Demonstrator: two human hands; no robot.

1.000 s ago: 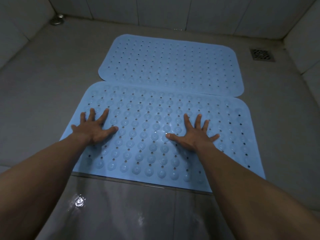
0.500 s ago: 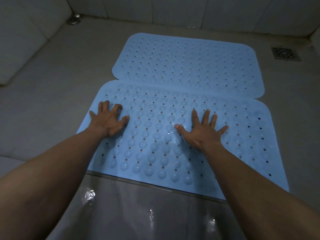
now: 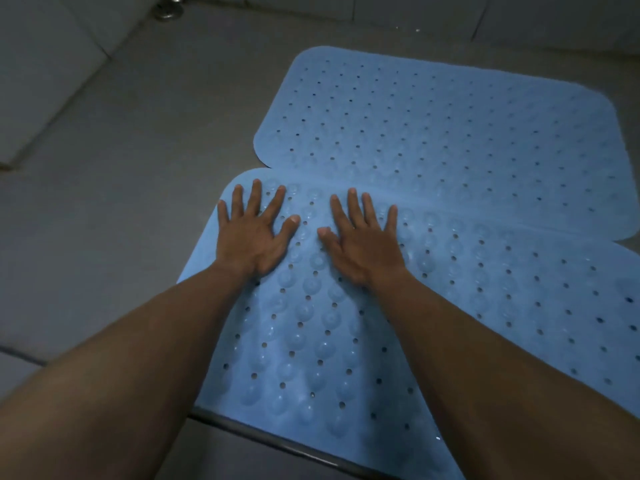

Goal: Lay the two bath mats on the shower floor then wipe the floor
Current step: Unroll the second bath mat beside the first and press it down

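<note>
Pressing flat hands (image 3: 254,233) (image 3: 363,242) on bumpy, perforated mat (image 3: 485,289).

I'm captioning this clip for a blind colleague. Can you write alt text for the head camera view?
Two bare hands, left hand and right hand, press flat with fingers spread on the near blue bath mat on a grey shower floor. A second blue mat lies beyond it, their edges meeting.
</note>
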